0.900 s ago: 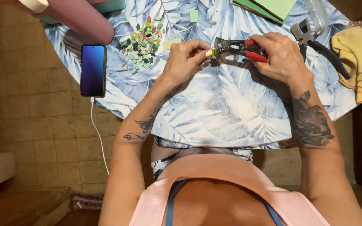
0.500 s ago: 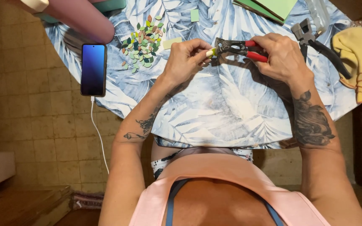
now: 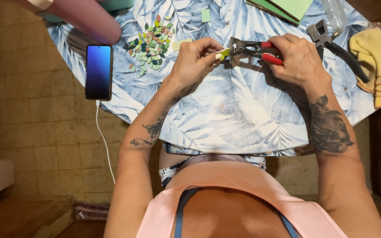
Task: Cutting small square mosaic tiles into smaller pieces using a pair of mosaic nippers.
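Our right hand [image 3: 298, 59] is wrapped around the red handles of a pair of nippers [image 3: 254, 48], fingers closed over them, the dark metal head pointing toward our left. Our left hand [image 3: 195, 61] pinches a small yellow-green tile piece [image 3: 222, 54] between thumb and fingertips and holds it right at the head of the nippers; whether the jaws have bitten onto it we cannot tell. Both hands hover just above the table, which is covered with a cloth of blue and white leaf print [image 3: 234, 114].

Just beyond our left hand lies a pale green tile scrap [image 3: 181, 44], and past that a loose heap of small leaf-shaped pieces [image 3: 151, 44] in greens with a few reddish-brown ones. A small green square tile [image 3: 205, 15] sits farther up on the cloth. To the left of the heap, near the table edge, a phone [image 3: 98, 72] lies flat with its screen glowing blue, a white cable [image 3: 104, 141] hanging from it toward the tiled floor. Above the phone a pink-sleeved arm [image 3: 84, 17] of another person reaches across the corner of the table.

Beside our right hand rests a second tool with black handles [image 3: 338, 46], and just past it a crumpled yellow rag [image 3: 375, 66]. At the far edge lie flat green sheets [image 3: 285, 8].
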